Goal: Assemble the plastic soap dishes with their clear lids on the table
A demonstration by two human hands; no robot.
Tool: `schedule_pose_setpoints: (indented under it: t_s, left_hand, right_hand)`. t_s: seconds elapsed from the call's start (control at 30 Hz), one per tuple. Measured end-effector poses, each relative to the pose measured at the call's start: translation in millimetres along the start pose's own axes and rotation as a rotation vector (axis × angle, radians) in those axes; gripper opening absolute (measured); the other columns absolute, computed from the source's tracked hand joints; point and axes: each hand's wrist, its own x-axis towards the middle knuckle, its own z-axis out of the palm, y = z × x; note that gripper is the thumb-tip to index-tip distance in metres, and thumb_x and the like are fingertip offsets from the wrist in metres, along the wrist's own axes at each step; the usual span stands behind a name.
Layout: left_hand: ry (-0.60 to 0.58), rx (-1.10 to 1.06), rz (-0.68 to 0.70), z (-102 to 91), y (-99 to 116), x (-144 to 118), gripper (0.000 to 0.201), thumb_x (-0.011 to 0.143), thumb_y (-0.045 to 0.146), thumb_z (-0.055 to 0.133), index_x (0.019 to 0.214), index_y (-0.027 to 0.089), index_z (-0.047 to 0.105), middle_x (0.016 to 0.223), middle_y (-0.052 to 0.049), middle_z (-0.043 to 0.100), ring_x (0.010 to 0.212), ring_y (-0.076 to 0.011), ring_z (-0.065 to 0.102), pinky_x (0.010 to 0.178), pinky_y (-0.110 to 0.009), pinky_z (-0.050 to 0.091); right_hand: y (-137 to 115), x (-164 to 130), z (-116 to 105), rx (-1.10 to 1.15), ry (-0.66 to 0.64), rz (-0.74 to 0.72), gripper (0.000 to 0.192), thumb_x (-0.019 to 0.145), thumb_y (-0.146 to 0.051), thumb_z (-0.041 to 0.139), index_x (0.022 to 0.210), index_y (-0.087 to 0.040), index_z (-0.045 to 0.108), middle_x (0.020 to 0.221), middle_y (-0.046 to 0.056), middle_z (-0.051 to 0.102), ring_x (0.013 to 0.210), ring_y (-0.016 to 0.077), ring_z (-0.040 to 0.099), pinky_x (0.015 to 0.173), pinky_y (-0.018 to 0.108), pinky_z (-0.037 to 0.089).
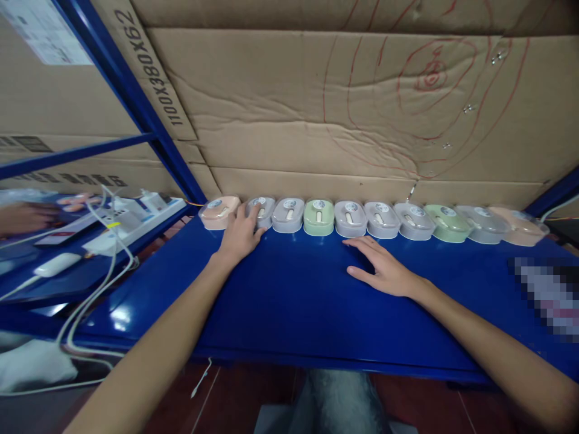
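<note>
A row of several small oval lidded boxes runs along the back of the blue shelf (289, 301), against a cardboard wall. A peach box (218, 212) sits at the left end, then a grey box (264, 209), more grey ones and a green box (319, 217). My left hand (240, 232) rests on the shelf with its fingertips touching the front of the grey box, second from the left. My right hand (384, 268) lies flat and empty on the shelf, fingers spread, just in front of the grey boxes in the middle of the row.
Cardboard sheets (316, 108) with red pen circles close off the back. A blue frame post (136, 102) slants at the left. On the neighbouring shelf lie white power strips (131, 220), cables (99, 283) and a white charger (56, 264). Another person's hand (22, 217) shows at far left.
</note>
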Motion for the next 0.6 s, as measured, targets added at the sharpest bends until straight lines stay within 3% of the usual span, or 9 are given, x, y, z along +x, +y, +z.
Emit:
schedule_pose_setpoints:
  t_s: [0.23,0.4,0.5,0.6]
  left_hand:
    - [-0.012,-0.042,-0.034,-7.7,-1.7,-0.6,0.079,0.102,0.042,0.067,0.17,0.018,0.036,0.168,-0.026,0.042,0.148,-0.049,0.051,0.122,-0.06,0.045]
    - [0.014,-0.1,-0.067,-18.0,-1.4,-1.1,0.091,0.096,0.057,0.075,0.17,0.022,0.035,0.168,-0.024,0.041,0.149,-0.0465,0.052,0.12,-0.057,0.046]
    - [0.107,-0.106,-0.056,-27.5,-0.5,-0.5,0.079,0.098,0.063,0.067,0.161,0.019,0.049,0.158,-0.023,0.052,0.146,-0.0446,0.053,0.121,-0.056,0.045]
    - [0.227,-0.064,-0.138,-34.8,-8.7,2.2,0.061,0.107,0.06,0.05,0.143,0.014,0.065,0.146,-0.024,0.06,0.143,-0.0438,0.054,0.122,-0.058,0.042]
  right_hand:
    - [2.2,0.1,1.2,-0.002,-0.003,-0.003,0.061,0.106,-0.059,0.064,0.159,-0.032,0.05,0.157,0.013,0.061,0.149,0.0381,0.057,0.124,0.068,0.049]
    - [-0.2,0.4,0.1,0.004,0.0,-0.007,0.06,0.106,-0.059,0.063,0.159,-0.032,0.05,0.155,0.013,0.062,0.147,0.038,0.058,0.124,0.068,0.049]
    - [-1.5,0.3,-0.5,0.002,-0.002,0.0,0.06,0.107,-0.059,0.062,0.158,-0.031,0.05,0.156,0.013,0.062,0.147,0.0372,0.058,0.124,0.066,0.049]
    - [-1.8,0.2,-0.3,-0.001,-0.005,-0.002,0.059,0.107,-0.059,0.062,0.158,-0.03,0.05,0.156,0.013,0.062,0.147,0.0369,0.058,0.124,0.066,0.049]
